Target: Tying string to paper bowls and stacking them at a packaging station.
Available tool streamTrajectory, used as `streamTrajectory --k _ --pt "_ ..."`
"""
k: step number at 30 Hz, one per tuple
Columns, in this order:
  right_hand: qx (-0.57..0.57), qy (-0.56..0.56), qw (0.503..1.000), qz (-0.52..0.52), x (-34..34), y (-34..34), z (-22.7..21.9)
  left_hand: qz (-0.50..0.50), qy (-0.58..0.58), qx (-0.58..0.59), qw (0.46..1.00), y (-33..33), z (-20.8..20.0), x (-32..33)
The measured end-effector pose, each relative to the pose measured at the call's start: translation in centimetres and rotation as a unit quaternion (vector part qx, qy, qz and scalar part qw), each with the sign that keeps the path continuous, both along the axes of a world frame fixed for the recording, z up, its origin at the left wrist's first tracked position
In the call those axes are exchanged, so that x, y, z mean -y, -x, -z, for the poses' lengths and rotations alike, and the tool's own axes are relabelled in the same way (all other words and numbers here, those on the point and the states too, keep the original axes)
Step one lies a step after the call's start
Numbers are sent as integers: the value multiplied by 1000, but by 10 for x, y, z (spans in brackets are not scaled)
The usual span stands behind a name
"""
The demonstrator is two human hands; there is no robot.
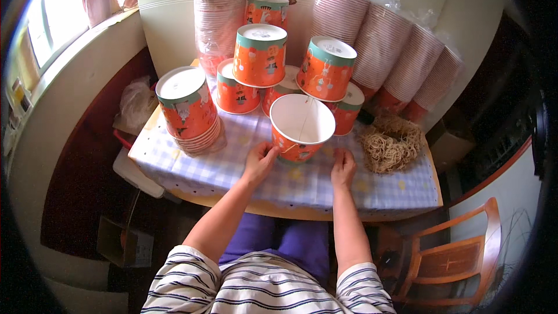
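An orange paper tub with a white inside stands mouth up near the table's middle, tilted slightly toward me. A thin string crosses its opening and hangs over the near rim toward my left hand. My left hand is at the tub's left side, thumb and fingers pinched together at the string's end. Just right of the tub, my right hand has its fingers curled closed; what they hold, if anything, is hidden. A tangled bundle of beige twine lies to the right.
Upside-down orange tubs are piled behind. A nested stack stands at the left. Tall plastic-wrapped stacks line the wall. The table has a checked cloth; a wooden chair is at the lower right.
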State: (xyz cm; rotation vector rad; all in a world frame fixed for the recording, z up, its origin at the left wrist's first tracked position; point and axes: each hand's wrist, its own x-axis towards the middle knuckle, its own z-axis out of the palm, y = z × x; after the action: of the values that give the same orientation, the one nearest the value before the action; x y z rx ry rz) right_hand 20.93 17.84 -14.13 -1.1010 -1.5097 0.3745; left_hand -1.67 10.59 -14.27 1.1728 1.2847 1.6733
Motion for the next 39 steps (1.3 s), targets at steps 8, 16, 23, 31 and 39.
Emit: streamTrajectory --k 8,16,23,31,39 --pt "-19 -27 999 -23 2 0 -1 -5 -13 9 1000 -2 -3 3" --pt "-36 -18 984 -171 9 3 -105 16 10 52 998 0 -7 10" --pt "357 189 791 -460 -32 58 -178 -20 56 126 990 5 -13 8" --pt "411 333 709 -466 -33 82 -171 26 100 259 960 -4 -20 23" --pt "400 345 692 -493 -34 75 -170 63 85 101 989 -37 -57 47"
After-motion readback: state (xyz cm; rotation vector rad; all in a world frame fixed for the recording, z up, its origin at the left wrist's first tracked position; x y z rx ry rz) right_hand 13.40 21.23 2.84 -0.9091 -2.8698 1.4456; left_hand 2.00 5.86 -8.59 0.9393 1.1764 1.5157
